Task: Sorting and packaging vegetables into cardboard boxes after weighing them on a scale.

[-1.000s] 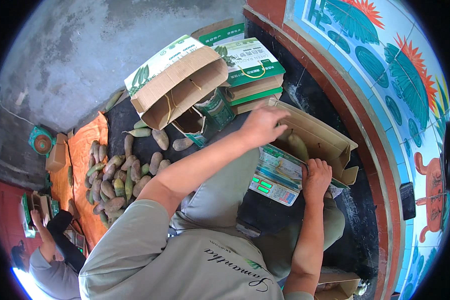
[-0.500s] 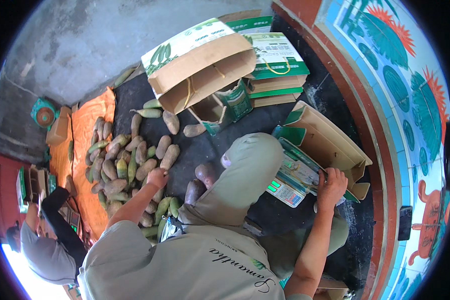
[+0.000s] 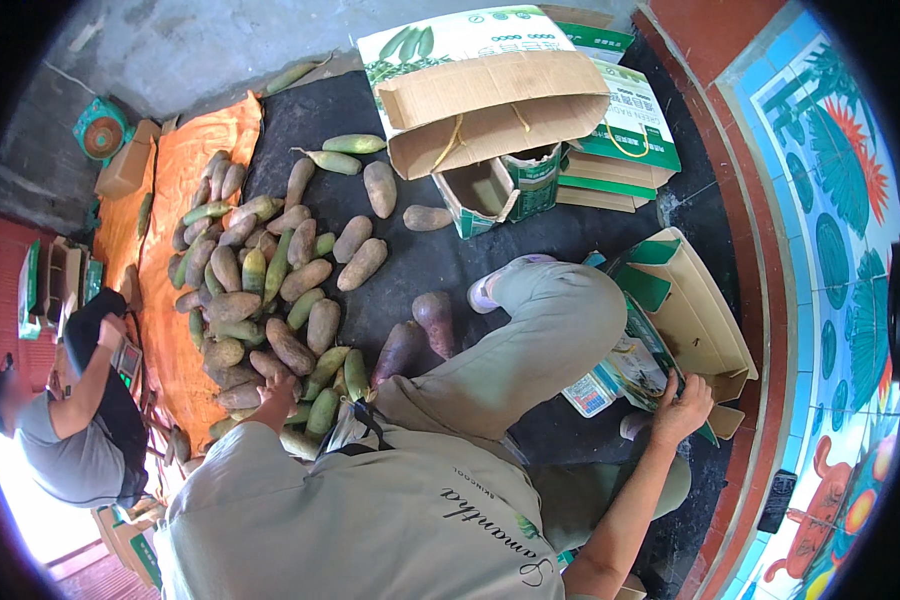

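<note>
My left hand [image 3: 278, 392] rests over the near side of a pile of long radishes [image 3: 290, 345], fingers stretched out against them; nothing is visibly held. The radishes are brown with soil, and some show green skin. My right hand [image 3: 683, 408] grips the near edge of an open cardboard gift box [image 3: 705, 318], which lies tilted with its green and printed side toward my knee. Partly under that box sits a digital scale [image 3: 590, 393], its display hidden. Two purplish radishes [image 3: 433, 322] lie beside my bent leg, apart from the pile.
Printed carton boxes [image 3: 495, 105] with cord handles stand at the back, beside a smaller open green box [image 3: 480, 195]. Orange sheeting [image 3: 192, 150] and black sheeting [image 3: 410, 270] cover the floor. A co-worker [image 3: 80, 430] sits at the left. A painted tile wall [image 3: 830, 240] bounds the right.
My left hand has moved from the pile's right edge back toward me, with its fingers now extended. My right hand stays on the box. The whole view has swung to the left.
</note>
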